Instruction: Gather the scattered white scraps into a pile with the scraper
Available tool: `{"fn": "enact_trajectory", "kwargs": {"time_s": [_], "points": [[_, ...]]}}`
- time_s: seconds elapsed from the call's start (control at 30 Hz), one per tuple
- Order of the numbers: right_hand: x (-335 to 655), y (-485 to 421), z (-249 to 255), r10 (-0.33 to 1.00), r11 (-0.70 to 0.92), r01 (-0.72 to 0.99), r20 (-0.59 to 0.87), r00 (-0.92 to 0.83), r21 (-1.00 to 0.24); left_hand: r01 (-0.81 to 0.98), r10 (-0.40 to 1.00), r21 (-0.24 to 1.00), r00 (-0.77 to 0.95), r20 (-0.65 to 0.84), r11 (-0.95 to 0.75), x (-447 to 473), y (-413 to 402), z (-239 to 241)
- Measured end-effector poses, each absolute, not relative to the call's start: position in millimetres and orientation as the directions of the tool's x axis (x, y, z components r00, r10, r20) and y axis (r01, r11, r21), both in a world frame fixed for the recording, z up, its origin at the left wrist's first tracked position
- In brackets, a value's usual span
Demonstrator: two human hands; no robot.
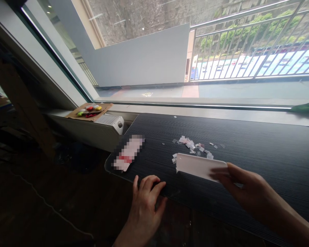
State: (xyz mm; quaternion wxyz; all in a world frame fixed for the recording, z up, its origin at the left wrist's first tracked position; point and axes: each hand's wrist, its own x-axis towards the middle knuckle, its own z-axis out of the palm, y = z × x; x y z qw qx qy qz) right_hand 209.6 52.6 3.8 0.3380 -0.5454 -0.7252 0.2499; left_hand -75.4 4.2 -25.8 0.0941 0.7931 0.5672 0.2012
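Observation:
My right hand [240, 180] grips the right end of a flat white card [195, 165], a long piece with rounded corners. The card is above the dark table, beside a scatter of small white and pinkish paper-like scraps [189, 142]. A few scraps show at the card's left end; whether they touch it I cannot tell. My left hand [147, 197] rests at the table's near edge, holding nothing, its fingers bent and apart. Left of the scraps lies a pale, long item with a red band [128, 154], blurred by pixels.
The dark wood-grain table [260, 147] stands against a window sill [221, 112]. A white radiator [109, 121] is past its left end, near a cardboard sheet [74, 113] with red, yellow and green items [92, 109]. A pale cable [48, 206] runs along the floor.

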Motion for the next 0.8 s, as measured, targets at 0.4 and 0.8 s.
{"fn": "enact_trajectory", "kwargs": {"time_s": [0.4,0.8], "points": [[226,53,8,0.965,0.221,0.647,0.258,-0.039,-0.729,0.869,0.934,0.354,0.284,0.217,-0.347,-76,5,-26],[215,43,9,0.978,0.208,0.602,0.173,-0.116,-0.771,0.866,0.926,0.344,0.293,0.238,-0.363,-79,6,-30]]}}
